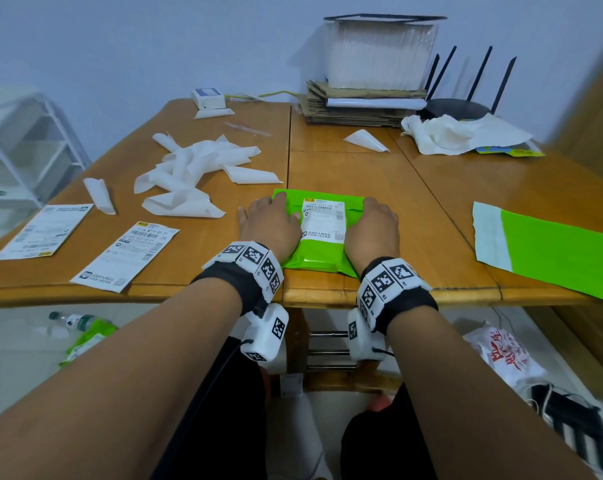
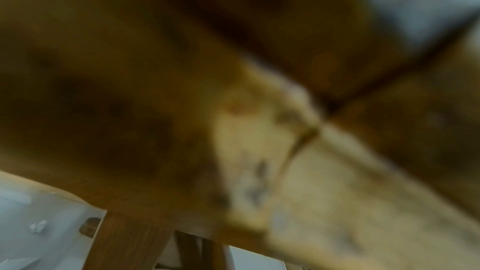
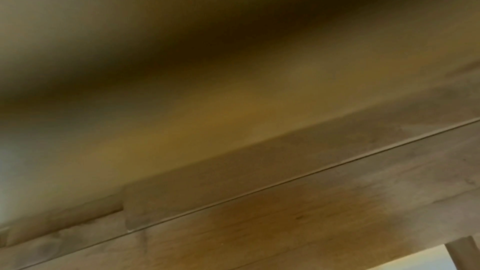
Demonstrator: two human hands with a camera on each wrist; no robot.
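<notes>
**Head view: green parcel pressed flat under both hands**

Lying flat near the front edge of the wooden table (image 1: 379, 174), centre: green parcel (image 1: 313, 259), white shipping label (image 1: 324, 220) stuck on top. Pressed from both sides. Left hand (image 1: 270, 225) palm down on the left part, fingers stretched out, gripping nothing. Right hand (image 1: 374, 230) palm down on the right part, fingers relaxed and laid toward the far edge, tips hidden, no grasp seen.

Left of the parcel: two loose labels (image 1: 126, 254) and a heap of white backing paper (image 1: 196, 168). Well apart at right: empty green bag (image 1: 552, 244), flat. At the back: cardboard stack (image 1: 355, 109), black router (image 1: 459, 109).

Wrist views: only blurred wood from under the table, no fingers or parcel visible.
</notes>
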